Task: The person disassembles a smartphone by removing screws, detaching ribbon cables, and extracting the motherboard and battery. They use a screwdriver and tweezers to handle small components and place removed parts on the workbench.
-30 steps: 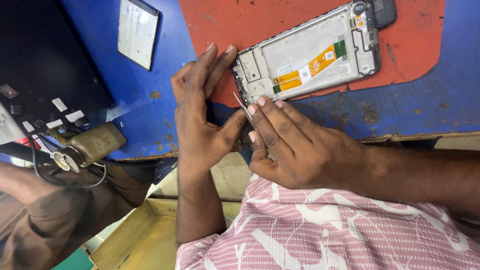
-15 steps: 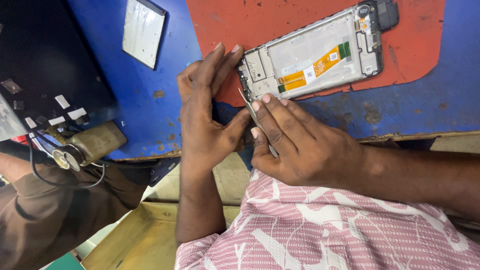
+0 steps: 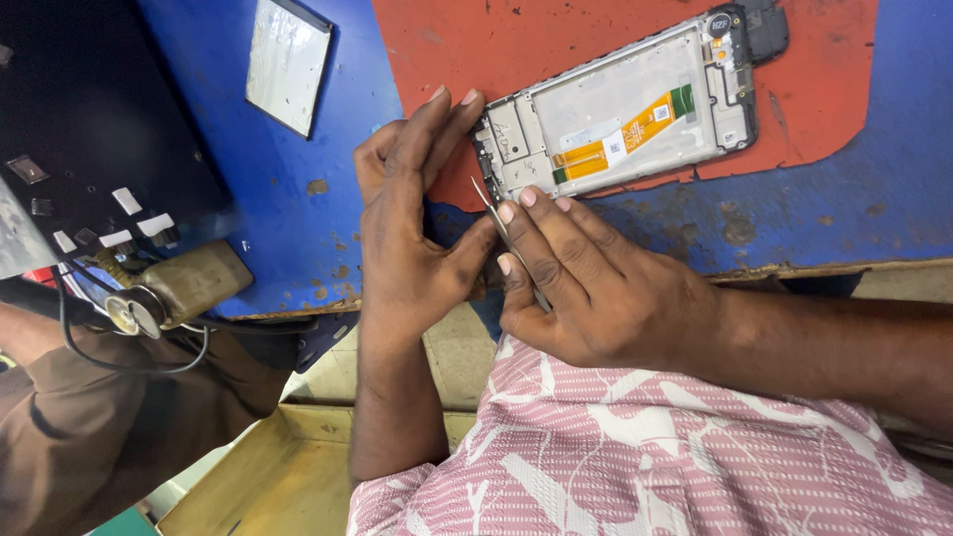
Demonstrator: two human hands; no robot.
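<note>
Just tweezers (image 3: 493,210) at phone frame (image 3: 635,109) edge.

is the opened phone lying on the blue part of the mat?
No, the opened phone lies on the red mat, with the left hand steadying its near end and the right hand holding tweezers.

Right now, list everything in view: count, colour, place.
opened phone frame: one, silver with an orange flex strip, on the red mat.
red mat: one, red, top of the bench.
bench: one, blue, worn at its edge.
glass panel: one, pale grey, upper left on the bench.
black unit: one, black with white tabs, far left.
tweezers: one, metal, tips at the frame's lower corner.
other person's sleeve: one, brown, lower left.
left hand: steadying the frame's end.
right hand: gripping the tweezers.
</note>
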